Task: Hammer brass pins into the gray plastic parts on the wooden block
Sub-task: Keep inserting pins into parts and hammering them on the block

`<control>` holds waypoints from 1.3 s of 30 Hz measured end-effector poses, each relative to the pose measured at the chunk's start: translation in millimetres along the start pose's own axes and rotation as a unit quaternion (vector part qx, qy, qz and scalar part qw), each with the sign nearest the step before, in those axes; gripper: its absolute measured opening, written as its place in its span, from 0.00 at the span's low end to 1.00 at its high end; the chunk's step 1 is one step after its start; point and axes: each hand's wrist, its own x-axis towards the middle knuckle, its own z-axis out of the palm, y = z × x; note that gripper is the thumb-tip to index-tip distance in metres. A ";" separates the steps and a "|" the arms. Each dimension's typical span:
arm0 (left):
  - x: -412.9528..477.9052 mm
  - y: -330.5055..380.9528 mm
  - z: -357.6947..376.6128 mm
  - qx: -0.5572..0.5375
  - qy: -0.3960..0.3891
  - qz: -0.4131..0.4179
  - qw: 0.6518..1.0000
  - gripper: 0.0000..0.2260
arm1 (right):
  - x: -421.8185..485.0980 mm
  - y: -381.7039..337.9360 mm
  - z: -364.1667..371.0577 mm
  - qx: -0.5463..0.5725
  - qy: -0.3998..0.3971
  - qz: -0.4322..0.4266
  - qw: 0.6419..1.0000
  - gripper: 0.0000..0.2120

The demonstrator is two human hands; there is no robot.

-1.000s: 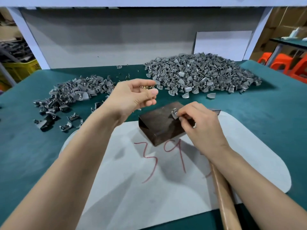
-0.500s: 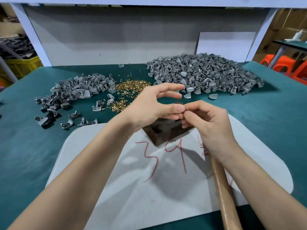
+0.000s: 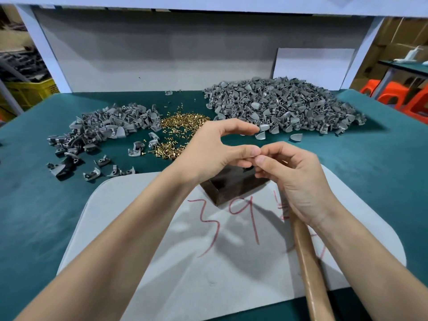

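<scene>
Where the 2 forearms come in from the near edge, a wooden hammer handle (image 3: 309, 265) lies on a pale gray mat (image 3: 162, 286) under the right wrist, its head hidden. The mat bears a red hand-drawn "39" (image 3: 231, 218) and rests on a teal-green table covering (image 3: 37, 205).

Just beyond the numerals, the dark wooden block (image 3: 231, 185) sits on the mat, partly covered by both hands. Above it the left hand (image 3: 215, 150) and right hand (image 3: 298, 179) meet tip to tip. The left forefinger arches free over the thumb, while the right fingers are curled, with thumb and forefinger pressed together. Whether either hand pinches a pin or a part cannot be told.

Farther back, loose brass pins (image 3: 183, 126) lie scattered on the covering between 2 heaps of gray plastic parts: a small heap (image 3: 108, 125) on the left with strays around it, and a large heap (image 3: 284, 105) on the right.

Behind these stands a gray back panel (image 3: 162, 54) with a white board (image 3: 312, 66) leaning against it. A yellow crate (image 3: 30, 89) shows at far left and orange stools (image 3: 393, 93) at far right.
</scene>
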 end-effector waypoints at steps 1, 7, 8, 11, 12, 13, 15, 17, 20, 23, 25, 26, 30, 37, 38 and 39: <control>0.0 -0.2 0.9 0.004 0.000 0.000 1.000 0.14 | 0.0 -0.1 0.0 -0.009 0.004 -0.006 1.000 0.04; -0.9 3.3 2.4 -0.026 -0.015 -0.011 0.999 0.09 | 1.4 -1.3 1.1 -0.058 0.042 -0.035 0.997 0.05; -0.5 3.9 1.8 -0.027 -0.011 -0.012 0.999 0.08 | 1.8 -0.9 1.4 -0.065 0.053 -0.041 0.996 0.06; 2.7 -0.7 -4.3 0.113 0.041 0.014 0.993 0.07 | 4.1 -0.1 -0.4 -0.060 0.094 -0.037 0.993 0.13; 3.9 -3.7 -7.6 0.216 0.048 0.033 0.975 0.08 | 4.8 0.1 -1.6 -0.071 0.102 -0.034 0.992 0.14; 3.9 -6.4 -9.5 0.308 0.041 0.044 0.950 0.10 | 5.1 0.1 -2.2 -0.092 0.102 -0.032 0.990 0.14; 2.6 -12.2 -9.0 0.396 0.002 0.039 0.917 0.14 | 5.0 1.0 -1.6 -0.133 0.090 -0.028 0.987 0.14; 1.9 -16.8 -4.9 0.402 -0.021 0.032 0.915 0.13 | 4.1 3.6 -0.2 -0.148 0.073 -0.014 0.986 0.13; 1.8 -18.5 -0.8 0.371 -0.020 0.044 0.927 0.07 | 3.6 7.4 0.6 -0.156 0.058 0.005 0.986 0.11; 1.6 -15.2 0.0 0.319 -0.009 0.052 0.946 0.04 | 4.3 8.3 0.8 -0.129 0.051 0.018 0.990 0.11; 1.2 -12.5 2.9 0.242 -0.009 0.045 0.969 0.05 | 4.5 7.2 1.0 -0.078 0.054 0.033 0.995 0.11; 1.0 -11.4 4.9 0.196 -0.009 0.036 0.980 0.05 | 4.7 6.5 1.2 -0.048 0.057 0.040 0.996 0.10; 0.1 -13.3 12.1 0.045 0.017 0.025 0.999 0.06 | 5.0 4.1 2.0 0.038 0.072 0.061 0.995 0.09; 0.7 -19.7 13.8 -0.134 -0.007 -0.032 0.990 0.09 | 5.0 0.0 1.7 0.069 0.090 0.053 0.992 0.12; 1.0 -20.4 13.5 -0.149 -0.010 -0.034 0.988 0.08 | 5.0 -0.1 2.7 0.070 0.093 0.051 0.992 0.13; 1.1 -21.1 13.0 -0.155 -0.014 -0.033 0.987 0.08 | 4.8 -0.4 3.6 0.069 0.097 0.048 0.992 0.13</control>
